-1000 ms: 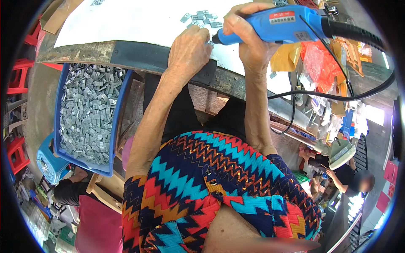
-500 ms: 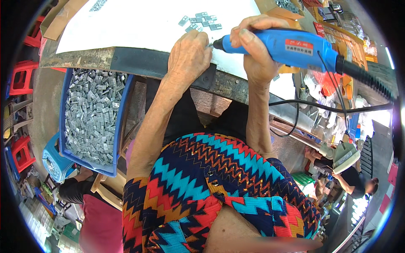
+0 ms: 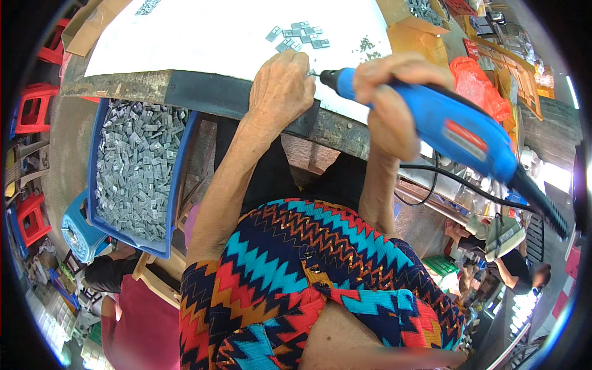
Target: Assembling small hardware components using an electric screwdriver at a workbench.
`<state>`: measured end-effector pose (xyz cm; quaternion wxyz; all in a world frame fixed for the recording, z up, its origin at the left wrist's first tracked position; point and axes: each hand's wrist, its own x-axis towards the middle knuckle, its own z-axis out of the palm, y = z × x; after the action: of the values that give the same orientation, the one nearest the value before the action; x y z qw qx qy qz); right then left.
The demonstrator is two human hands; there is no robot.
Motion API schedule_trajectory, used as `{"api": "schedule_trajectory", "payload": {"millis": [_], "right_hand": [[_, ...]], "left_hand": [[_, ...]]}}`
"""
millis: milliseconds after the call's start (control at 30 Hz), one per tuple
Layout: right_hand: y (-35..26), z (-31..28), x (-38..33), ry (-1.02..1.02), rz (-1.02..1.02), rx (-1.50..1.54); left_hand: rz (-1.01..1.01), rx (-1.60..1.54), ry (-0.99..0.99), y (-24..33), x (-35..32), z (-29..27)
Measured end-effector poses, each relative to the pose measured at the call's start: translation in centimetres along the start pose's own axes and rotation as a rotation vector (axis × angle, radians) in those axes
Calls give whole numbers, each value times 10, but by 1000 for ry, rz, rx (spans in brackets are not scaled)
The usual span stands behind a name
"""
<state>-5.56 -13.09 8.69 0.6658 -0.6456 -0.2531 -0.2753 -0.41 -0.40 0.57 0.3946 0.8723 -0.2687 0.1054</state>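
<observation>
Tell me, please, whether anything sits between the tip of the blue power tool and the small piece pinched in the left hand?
Nothing visible does. The blue power tool in the right hand points its tip straight at the left hand, whose fingers pinch something too small to make out.

Red rectangular label (image 3: 457, 132) on blue tool body, orange plastic bag (image 3: 478, 83) at right
</observation>
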Motion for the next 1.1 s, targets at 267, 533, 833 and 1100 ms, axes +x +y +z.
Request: {"api": "schedule_trajectory", "payload": {"millis": [267,533,833,1100], "right_hand": [[21,-6,3,262,-29,24],[41,-9,6,284,-39,73],[47,-11,9,307,-48,96],[32,-10,7,421,2,157]], "left_hand": [[-29,-17,6,-2,-1,2],[-43,-68,-17,-2,-1,-3],[-27,-81,-17,-3,0,-3],[-28,-90,16,-4,0,-4]]}}
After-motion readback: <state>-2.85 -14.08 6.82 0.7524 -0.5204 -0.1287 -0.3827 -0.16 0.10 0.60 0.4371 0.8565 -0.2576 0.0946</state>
